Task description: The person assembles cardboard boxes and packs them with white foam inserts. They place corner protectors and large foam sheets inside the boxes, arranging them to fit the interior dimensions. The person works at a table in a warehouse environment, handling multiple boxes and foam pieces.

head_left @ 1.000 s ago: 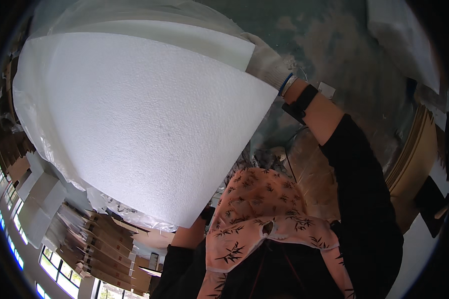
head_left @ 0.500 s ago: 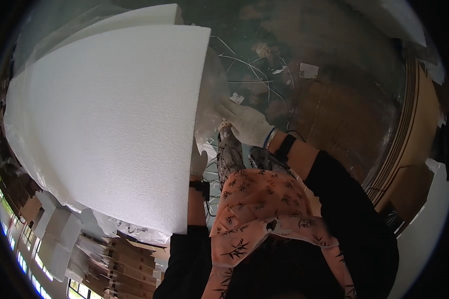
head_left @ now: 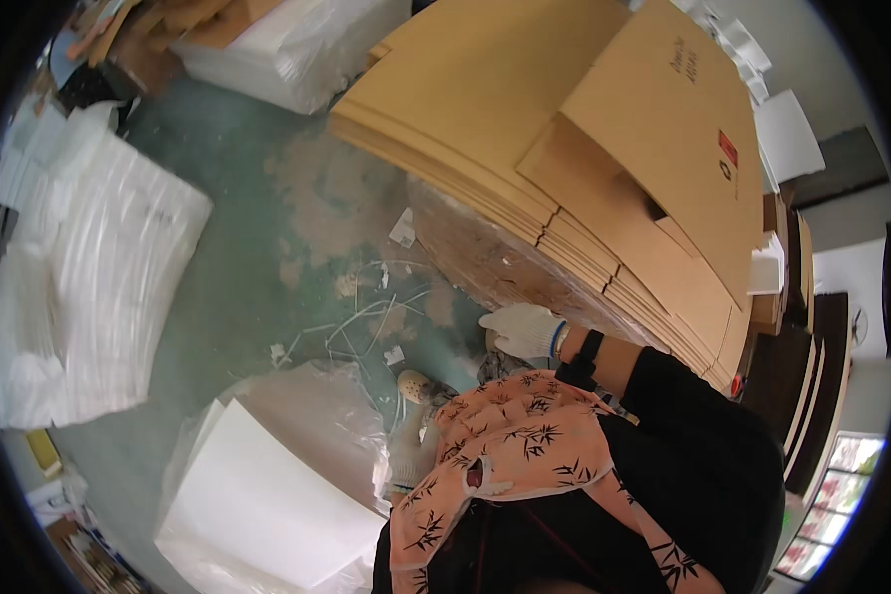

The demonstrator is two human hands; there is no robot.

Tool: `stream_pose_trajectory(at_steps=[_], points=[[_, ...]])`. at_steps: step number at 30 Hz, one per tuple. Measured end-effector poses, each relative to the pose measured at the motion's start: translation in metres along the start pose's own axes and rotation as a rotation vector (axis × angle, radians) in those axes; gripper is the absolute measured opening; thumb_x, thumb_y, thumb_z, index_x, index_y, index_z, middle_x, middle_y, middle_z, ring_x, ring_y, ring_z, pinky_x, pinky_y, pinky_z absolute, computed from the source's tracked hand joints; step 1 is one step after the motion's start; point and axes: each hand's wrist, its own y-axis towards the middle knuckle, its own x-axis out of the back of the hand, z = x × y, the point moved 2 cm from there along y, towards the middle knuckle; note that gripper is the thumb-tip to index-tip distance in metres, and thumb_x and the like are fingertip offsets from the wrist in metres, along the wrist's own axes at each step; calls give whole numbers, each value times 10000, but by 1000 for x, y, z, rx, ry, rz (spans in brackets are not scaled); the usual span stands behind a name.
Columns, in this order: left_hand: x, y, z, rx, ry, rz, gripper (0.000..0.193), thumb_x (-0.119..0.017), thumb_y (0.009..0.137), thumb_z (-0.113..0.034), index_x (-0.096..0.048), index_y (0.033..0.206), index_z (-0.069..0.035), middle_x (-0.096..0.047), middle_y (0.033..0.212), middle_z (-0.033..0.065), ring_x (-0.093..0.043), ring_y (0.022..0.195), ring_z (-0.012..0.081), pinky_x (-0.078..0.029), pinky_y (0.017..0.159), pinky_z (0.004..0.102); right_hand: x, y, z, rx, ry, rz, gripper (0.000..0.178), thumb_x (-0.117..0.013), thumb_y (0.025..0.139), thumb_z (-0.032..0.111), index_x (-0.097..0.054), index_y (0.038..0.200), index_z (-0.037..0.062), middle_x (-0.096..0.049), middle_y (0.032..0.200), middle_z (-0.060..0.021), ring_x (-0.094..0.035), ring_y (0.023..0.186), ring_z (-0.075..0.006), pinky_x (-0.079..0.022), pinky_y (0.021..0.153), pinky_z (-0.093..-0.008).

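White foam lies amid clear plastic at lower left, near the gloved left hand, whose grip I cannot tell. The right hand, also gloved, hangs near the cardboard stack, empty, its fingers loosely extended and close together.

Matt foam, shiny plastic, dull cardboard, knitted cloth
The foam sheet looks matt and smooth; the plastic bag beside it is thin, translucent, crinkled and shiny. The right glove and left glove are matt knitted cloth, the apron creased printed cloth, the flat cartons smooth matt cardboard, the floor worn and patchy.
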Motion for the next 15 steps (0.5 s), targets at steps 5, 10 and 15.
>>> stream_pose_trajectory(at_steps=[5, 10, 15], points=[[40, 40, -74, -350, 246, 0, 531, -636, 904, -265, -538, 1364, -18, -619, 1279, 238, -611, 1145, 391, -474, 964, 442, 21, -121, -41, -203, 59, -146, 444, -555, 868, 213, -588, 1297, 104, -646, 1206, -171, -631, 1078, -374, -516, 904, -504], [25, 52, -230, -929, 585, -175, 612, -704, 817, -214, -517, 1358, 3, -562, 1350, 248, -536, 1255, 399, -412, 1065, 475, 25, -233, -106, -423, 149, -474, 446, -589, 848, 212, -587, 1277, 88, -637, 1232, -181, -642, 1028, -386, -537, 852, -487], [-54, 66, -366, -1393, 715, -467, 686, -758, 770, -232, -510, 1372, -15, -533, 1395, 224, -507, 1283, 393, -374, 1110, 504, 29, -330, -162, -498, 189, -963, 499, -631, 826, 186, -557, 1304, 63, -637, 1233, -187, -641, 1036, -389, -542, 862, -466]])
